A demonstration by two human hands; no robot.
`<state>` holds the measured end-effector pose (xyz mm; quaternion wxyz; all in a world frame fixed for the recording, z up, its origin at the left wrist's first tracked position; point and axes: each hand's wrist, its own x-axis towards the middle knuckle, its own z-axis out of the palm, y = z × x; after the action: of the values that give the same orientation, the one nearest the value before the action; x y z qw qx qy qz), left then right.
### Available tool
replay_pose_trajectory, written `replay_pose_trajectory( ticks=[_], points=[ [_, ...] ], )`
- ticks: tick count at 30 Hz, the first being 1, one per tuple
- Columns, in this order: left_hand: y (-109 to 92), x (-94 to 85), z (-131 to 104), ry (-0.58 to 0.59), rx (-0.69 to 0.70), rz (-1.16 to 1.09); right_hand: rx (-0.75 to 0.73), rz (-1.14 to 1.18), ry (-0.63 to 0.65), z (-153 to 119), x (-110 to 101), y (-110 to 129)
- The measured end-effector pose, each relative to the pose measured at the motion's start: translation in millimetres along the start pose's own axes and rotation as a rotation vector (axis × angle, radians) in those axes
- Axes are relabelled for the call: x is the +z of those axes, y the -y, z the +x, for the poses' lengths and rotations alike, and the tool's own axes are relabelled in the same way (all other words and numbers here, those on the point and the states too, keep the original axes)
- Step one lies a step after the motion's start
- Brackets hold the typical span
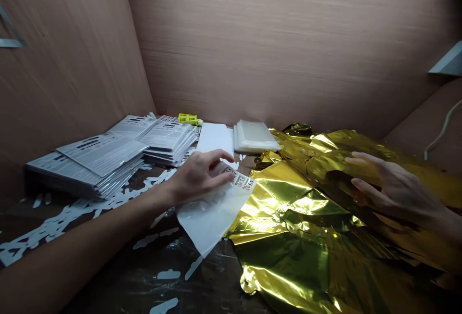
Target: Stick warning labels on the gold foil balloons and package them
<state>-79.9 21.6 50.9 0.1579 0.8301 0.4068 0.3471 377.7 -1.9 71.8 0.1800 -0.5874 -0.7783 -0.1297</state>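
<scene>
My left hand rests at the upper part of a white, translucent plastic bag or sheet, which lies on the dark table. Its thumb and forefinger are apart; the other fingers are hidden. Beside the thumb, a strip of small printed labels with CE marks lies along the sheet's top edge. My right hand, slightly blurred, reaches over the crinkled gold foil pieces. Its thumb and fingers are spread, with nothing visible between them. The sheet's right edge meets the foil.
Stacks of printed, plastic-wrapped packets stand at the left. Behind are yellow labels, white cards and a pile of clear sleeves. White paper cut-outs are scattered over the table. Wooden panels enclose the back and sides.
</scene>
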Motion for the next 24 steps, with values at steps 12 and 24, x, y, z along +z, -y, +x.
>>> replay_pose_trajectory(
  ticks=[12, 24],
  points=[
    [-16, 4.7, -4, -0.176, -0.087, -0.060, 0.008, 1.124, 0.359, 42, 27, 203],
    [2, 9.4, -3, 0.013, -0.265, -0.874, 0.153, 1.357, 0.281, 42, 41, 190]
  ],
)
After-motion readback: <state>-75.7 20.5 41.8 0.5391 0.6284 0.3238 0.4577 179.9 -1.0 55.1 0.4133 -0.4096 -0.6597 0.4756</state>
